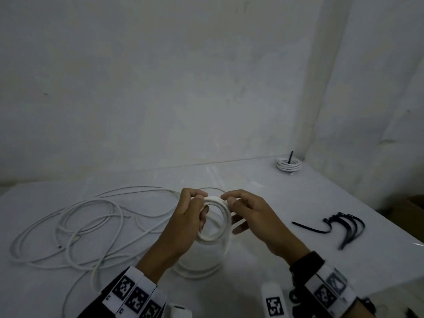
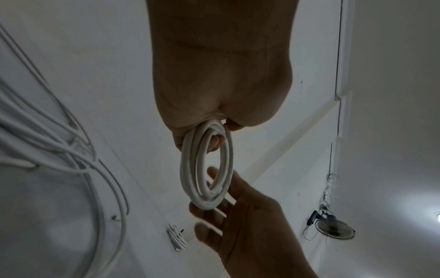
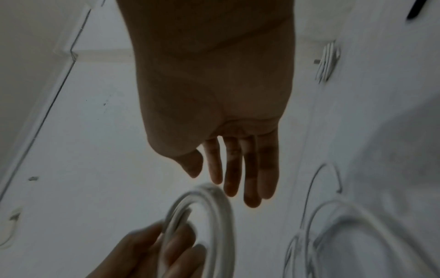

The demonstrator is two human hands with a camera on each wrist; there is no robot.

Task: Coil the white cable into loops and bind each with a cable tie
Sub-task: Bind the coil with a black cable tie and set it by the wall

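Note:
Above the middle of the white table I hold a small coil of white cable (image 1: pixel 207 238) upright. My left hand (image 1: pixel 195 206) grips its left side, fingers curled through the ring; the left wrist view shows the coil (image 2: pixel 188 169) wedged in that hand (image 2: pixel 214 97). My right hand (image 1: pixel 238 210) sits at the coil's right side with straight, spread fingers (image 2: pixel 214 210) against its far end. In the right wrist view those fingers (image 3: pixel 250 169) reach just past the coil (image 3: pixel 221 205). The rest of the cable (image 1: pixel 68 226) lies loose at the left.
A finished white coil (image 1: pixel 288 165) with a black tie sticking up sits at the back right corner. A bunch of black cable ties (image 1: pixel 344 226) lies right of my hands. A slack loop (image 1: pixel 197 270) hangs under the coil. The table's right edge (image 1: pixel 390 221) runs diagonally.

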